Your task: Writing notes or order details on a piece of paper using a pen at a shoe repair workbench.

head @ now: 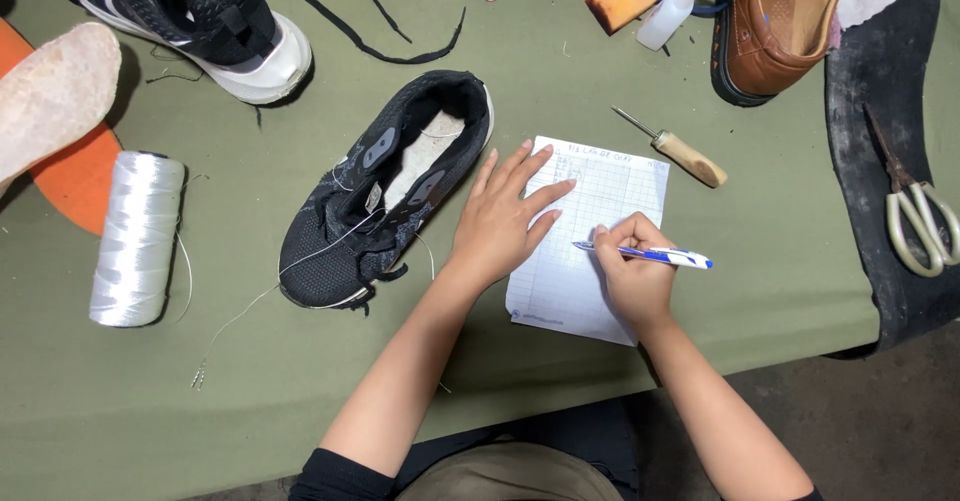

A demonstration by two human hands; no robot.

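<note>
From left to right across the green table [250, 391]: a spool of white thread [137, 238] lay at the near left, and right of it a black knit shoe [385, 193] lay sole down. Our left hand [503, 218] rested flat, fingers spread wide, on the left edge of a gridded paper sheet [600, 211]. Our right hand [633, 266] pinched a blue-and-white pen [650, 255], tip on the sheet. Farther right lay a wooden-handled awl [675, 148], a brown shoe [775, 21] and scissors [915, 211].

Brown shoe [775, 26] and second black shoe [190, 16] at table's far edge: cut off by frame. Writing on paper [590, 241]: too small to read; right hand [630, 271] covers part.
</note>
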